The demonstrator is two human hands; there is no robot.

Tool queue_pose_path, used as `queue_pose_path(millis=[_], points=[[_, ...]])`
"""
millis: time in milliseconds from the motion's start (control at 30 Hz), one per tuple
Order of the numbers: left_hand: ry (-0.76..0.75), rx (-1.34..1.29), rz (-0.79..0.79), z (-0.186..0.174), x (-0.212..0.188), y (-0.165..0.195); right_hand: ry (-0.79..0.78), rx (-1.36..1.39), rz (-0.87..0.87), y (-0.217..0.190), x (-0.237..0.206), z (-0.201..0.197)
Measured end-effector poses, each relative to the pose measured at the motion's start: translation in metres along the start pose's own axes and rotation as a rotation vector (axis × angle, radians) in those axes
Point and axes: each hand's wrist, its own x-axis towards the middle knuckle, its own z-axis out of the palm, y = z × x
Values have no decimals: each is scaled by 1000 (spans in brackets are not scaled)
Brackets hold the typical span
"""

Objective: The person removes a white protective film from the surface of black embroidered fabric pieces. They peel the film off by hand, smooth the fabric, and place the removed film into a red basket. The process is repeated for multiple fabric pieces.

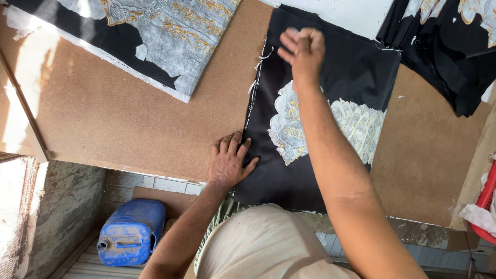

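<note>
Black embroidered cloth panel (330,103): flat on brown worktop (129,119), near edge. Left hand (227,163): grip wide, palm down on panel's frayed edge, pinning it. Right hand (305,51): fingers curled at far end, contents can't tell; likely smoothing.

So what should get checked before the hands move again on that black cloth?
1. Left hand flat on the near left edge of the black cloth: ok.
2. Right hand has a grip on something at the far end: cannot tell, fingers curled.
3. Cloth lying smooth on the brown board: ok.
4. Loose white threads along the left edge tidy: not ok.
5. Silver and gold pattern fully uncovered: not ok, the forearm crosses it.
</note>
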Motion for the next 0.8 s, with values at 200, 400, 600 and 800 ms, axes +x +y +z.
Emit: queue_pose_path(millis=[200,400,600,800], points=[[-16,2,-9,-4,1,0,-81,-536,-337,-19,9,5],[-22,10,-17,-5,6,-1,-318,-1484,-156,20,-37,19],[-42,22,-27,2,8,2,123,-1106,-230,15,19,24],[-46,15,-33,-1,11,-1,-17,-1085,-325,-4,29,14]])
